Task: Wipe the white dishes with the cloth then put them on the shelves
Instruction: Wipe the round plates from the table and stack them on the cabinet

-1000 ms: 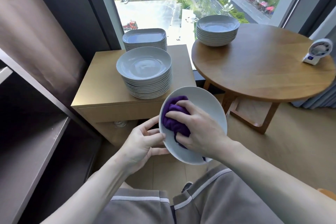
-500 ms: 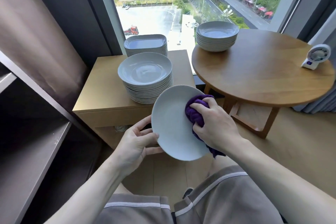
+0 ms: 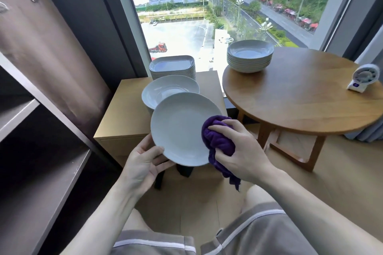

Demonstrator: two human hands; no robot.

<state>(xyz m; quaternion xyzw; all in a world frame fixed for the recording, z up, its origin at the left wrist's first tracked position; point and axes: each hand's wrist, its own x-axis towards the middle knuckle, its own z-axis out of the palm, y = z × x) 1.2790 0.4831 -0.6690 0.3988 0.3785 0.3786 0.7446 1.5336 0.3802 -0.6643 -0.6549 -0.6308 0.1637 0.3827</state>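
Big window (image 3: 207,16) pouring daylight in, looking down on a parking lot and road, with a round wooden table (image 3: 300,99) and small white fan (image 3: 364,77) beside it, a light wood cabinet (image 3: 124,118), a dark shelving unit (image 3: 41,172) on the left, and a tan wood floor (image 3: 342,172).

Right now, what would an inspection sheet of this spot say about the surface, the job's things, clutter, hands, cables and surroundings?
Surface: wooden cabinet and round table, both carrying dishes.
Job's things: plate held up; purple cloth at its right edge; round stack and square stack on the cabinet; bowl stack on the table; shelves at left.
Clutter: small white fan on the table.
Hands: left hand grips the plate's lower rim; right hand grips the cloth.
Cables: nothing seen.
Surroundings: window behind, wood floor.
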